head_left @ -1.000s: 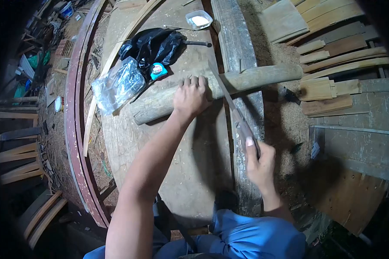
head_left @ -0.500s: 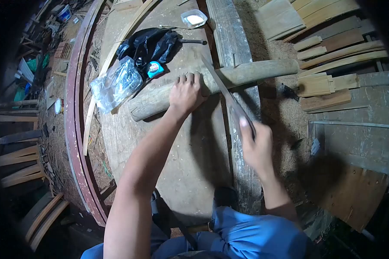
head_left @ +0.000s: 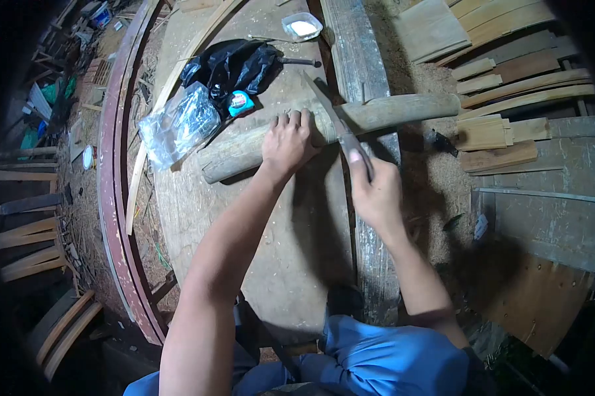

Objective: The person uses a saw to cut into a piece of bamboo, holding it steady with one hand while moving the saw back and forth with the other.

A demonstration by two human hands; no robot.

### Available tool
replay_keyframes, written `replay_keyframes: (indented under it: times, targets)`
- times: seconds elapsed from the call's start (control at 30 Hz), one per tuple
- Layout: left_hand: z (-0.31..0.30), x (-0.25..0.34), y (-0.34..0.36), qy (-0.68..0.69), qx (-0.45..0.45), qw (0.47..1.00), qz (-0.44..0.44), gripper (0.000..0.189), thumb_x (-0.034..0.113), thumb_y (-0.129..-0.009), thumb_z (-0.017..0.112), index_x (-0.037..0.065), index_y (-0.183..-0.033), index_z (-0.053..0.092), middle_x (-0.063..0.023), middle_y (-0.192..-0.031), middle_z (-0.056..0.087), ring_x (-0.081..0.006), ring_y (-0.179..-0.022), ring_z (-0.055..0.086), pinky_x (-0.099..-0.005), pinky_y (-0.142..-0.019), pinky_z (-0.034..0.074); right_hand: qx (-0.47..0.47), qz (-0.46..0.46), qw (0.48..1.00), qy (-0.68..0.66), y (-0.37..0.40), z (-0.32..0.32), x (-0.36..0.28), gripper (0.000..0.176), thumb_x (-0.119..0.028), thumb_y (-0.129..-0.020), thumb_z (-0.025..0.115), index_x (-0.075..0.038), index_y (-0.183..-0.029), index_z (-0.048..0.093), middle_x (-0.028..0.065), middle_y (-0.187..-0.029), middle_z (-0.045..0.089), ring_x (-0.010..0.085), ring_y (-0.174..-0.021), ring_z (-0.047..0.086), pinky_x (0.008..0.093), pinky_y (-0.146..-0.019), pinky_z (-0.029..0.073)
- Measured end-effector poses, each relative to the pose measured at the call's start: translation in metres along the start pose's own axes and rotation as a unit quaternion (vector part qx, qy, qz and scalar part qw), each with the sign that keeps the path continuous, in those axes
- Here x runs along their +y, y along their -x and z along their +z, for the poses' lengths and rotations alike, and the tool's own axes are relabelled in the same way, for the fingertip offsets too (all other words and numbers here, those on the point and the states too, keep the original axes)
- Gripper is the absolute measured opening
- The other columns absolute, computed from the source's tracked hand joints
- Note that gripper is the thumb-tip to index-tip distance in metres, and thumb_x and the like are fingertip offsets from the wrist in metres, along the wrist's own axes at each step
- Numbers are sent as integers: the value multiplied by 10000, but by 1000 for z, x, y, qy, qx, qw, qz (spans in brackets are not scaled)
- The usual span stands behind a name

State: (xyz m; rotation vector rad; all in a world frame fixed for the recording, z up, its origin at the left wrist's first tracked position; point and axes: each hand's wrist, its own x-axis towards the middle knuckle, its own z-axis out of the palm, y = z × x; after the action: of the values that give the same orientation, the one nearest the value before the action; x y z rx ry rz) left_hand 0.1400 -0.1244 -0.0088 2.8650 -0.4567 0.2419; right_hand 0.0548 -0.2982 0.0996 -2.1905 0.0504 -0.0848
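A pale, slightly curved log [head_left: 403, 113] lies across the wooden boards at the centre. My left hand [head_left: 289, 142] is clamped over its left half, fingers bent round the far side. In my right hand [head_left: 378, 191] is the handle of a hand saw [head_left: 333, 115]. The saw's blade crosses the log just right of my left hand and points away to the upper left. Beyond the log's left end are a teal tape measure [head_left: 240, 103], a clear plastic bag [head_left: 182, 129] and a black plastic bag [head_left: 234, 69].
Behind the bags stands a small clear tray [head_left: 302, 27]. A dark metal bolt [head_left: 302, 62] lies by the black bag. A long reddish curved beam [head_left: 114, 165] runs down the left. Wooden pieces [head_left: 485, 133] lie stacked at the right.
My right hand has moved away from me and to the left, pushing the saw farther across the log. My left hand stays on the log.
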Motion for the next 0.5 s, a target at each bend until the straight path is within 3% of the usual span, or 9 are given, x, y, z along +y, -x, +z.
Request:
replay_keyframes:
  times: [0.27,0.33,0.4,0.5]
  targets:
    - [8,-1,9,-10,14,1000,12,809,461,-723,856,-7,-1312,558,-150,-1109,668,-330,-1066,669,-455,-988,512,-26,101,992,-74,67,-53,-19,464,-267,-1072,579,6,-698,580,1,-543,454,76,-542,416,352,-490,333]
    - [11,-1,5,-22,37,999,13,802,450,-682,878,29,-1300,588,-145,-1161,684,-338,-1107,664,-440,-943,548,-29,113,990,-76,47,-46,-17,458,-262,-1066,587,9,-697,584,48,-527,443,82,-542,430,354,-498,342]
    - [3,2,4,-19,30,999,14,785,451,-693,873,28,-1293,595,-152,-1153,684,-336,-1103,667,-437,-949,546,-19,41,998,-32,15,-13,-3,451,-255,-1057,594,22,-701,590,120,-520,451,136,-507,459,377,-502,363]
    - [3,-2,1,2,-25,1000,-4,800,460,-723,853,-5,-1305,562,-153,-1120,672,-323,-1054,673,-452,-1002,511,7,16,1000,-9,1,0,-2,456,-253,-1048,602,39,-698,574,194,-538,483,265,-474,463,428,-510,390]
